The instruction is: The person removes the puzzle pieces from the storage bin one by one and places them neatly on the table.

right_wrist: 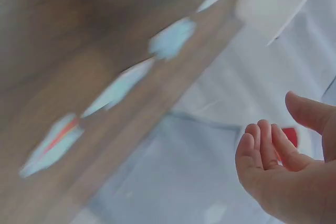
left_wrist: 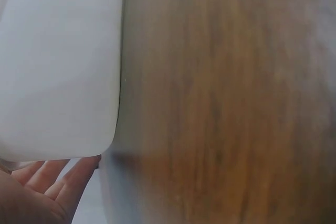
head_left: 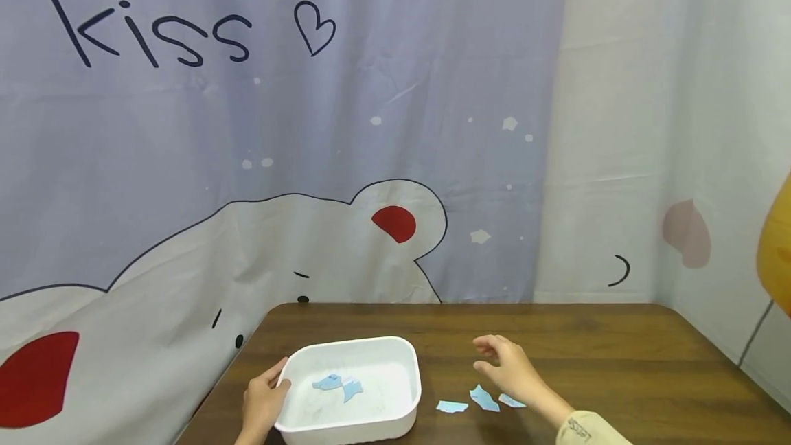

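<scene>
A white plastic basin (head_left: 392, 376) stands on the table, with two torn light-blue paper pieces (head_left: 352, 389) lying inside. My left hand (head_left: 262, 404) holds the basin by its left side, thumb at the rim and fingers along the outer wall; in the left wrist view the fingertips press against its end. To the right of the basin, my right hand (head_left: 509, 366) hovers above the table, fingers loosely bent with nothing between them. Below it lie several torn paper scraps (head_left: 484, 398). The right wrist view shows them in a row, one scrap (right_wrist: 52, 145) with a red streak.
The brown wooden table (head_left: 618, 362) has its far edge against a patterned curtain (head_left: 469, 88) with cartoon drawings. A yellow shape (head_left: 775, 253) shows at the right edge of the head view.
</scene>
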The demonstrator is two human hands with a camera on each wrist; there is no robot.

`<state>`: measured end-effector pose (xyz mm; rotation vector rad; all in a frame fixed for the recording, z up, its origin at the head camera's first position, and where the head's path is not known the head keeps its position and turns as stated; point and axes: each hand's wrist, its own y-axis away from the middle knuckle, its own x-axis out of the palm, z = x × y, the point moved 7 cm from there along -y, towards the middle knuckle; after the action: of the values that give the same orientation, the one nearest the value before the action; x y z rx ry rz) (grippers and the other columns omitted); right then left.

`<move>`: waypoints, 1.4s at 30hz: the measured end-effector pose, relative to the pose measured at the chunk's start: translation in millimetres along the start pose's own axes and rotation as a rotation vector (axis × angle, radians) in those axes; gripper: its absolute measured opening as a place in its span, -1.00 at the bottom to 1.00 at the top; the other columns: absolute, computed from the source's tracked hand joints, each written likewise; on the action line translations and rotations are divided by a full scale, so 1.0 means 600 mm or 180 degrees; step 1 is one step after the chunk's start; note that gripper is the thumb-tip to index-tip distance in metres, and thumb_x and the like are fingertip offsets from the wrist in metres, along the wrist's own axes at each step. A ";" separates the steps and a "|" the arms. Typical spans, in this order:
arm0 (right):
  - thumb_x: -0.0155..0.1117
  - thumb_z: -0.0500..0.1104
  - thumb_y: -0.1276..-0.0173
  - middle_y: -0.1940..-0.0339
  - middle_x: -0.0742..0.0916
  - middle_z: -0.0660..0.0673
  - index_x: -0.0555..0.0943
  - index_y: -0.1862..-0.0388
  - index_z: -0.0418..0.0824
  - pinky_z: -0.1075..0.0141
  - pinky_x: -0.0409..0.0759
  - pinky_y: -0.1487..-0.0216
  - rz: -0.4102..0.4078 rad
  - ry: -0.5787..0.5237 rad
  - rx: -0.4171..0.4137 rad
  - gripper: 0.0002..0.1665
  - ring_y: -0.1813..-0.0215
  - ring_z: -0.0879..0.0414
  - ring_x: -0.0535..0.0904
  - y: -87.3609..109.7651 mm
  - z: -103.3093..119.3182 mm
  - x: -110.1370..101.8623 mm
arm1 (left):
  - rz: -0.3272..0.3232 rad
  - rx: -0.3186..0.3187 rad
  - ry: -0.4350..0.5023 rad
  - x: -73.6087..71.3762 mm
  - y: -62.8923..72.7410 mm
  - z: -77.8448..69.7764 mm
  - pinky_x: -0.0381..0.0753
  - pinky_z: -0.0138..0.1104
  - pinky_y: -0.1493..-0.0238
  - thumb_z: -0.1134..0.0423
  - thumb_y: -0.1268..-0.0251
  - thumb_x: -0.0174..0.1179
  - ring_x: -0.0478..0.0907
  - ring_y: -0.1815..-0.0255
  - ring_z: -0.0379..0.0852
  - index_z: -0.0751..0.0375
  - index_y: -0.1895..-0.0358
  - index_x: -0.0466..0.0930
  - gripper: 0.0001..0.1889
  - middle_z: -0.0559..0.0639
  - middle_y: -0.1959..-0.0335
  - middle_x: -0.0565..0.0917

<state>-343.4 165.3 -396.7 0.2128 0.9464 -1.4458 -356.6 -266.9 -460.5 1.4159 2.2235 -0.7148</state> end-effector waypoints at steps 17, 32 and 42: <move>0.30 -0.39 -0.18 0.20 0.74 -0.30 0.60 0.06 -0.45 0.39 0.59 0.19 0.0444 -0.0623 -0.0370 -0.69 0.20 -0.02 0.66 -0.094 0.122 0.167 | -0.0031 0.0084 -0.0023 0.004 0.001 -0.006 0.52 -0.01 0.15 0.30 -0.15 0.14 0.54 -0.18 0.38 0.22 -0.19 0.58 -0.53 0.26 0.00 0.70; 0.33 -0.37 -0.18 0.32 0.73 -0.22 0.64 0.12 -0.44 0.42 0.56 0.27 0.0773 -0.0843 -0.0135 -0.73 0.29 0.12 0.62 -0.124 0.167 0.258 | -0.0105 0.0112 0.0062 -0.001 -0.001 -0.009 0.53 0.08 0.04 0.33 -0.16 0.14 0.57 -0.17 0.34 0.25 -0.18 0.58 -0.55 0.28 0.02 0.70; 0.37 -0.43 -0.06 0.33 0.72 -0.29 0.60 0.12 -0.56 0.37 0.57 0.21 0.0894 -0.0834 -0.0069 -0.64 0.29 0.09 0.60 -0.120 0.171 0.315 | -0.0172 0.0121 0.0087 -0.008 0.001 -0.004 0.54 -0.02 0.15 0.34 -0.14 0.13 0.55 -0.17 0.36 0.25 -0.18 0.59 -0.54 0.28 0.02 0.70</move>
<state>-394.0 -53.9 -425.9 0.1299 0.6878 -1.1708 -354.5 -268.3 -455.9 1.3964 2.2883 -0.7639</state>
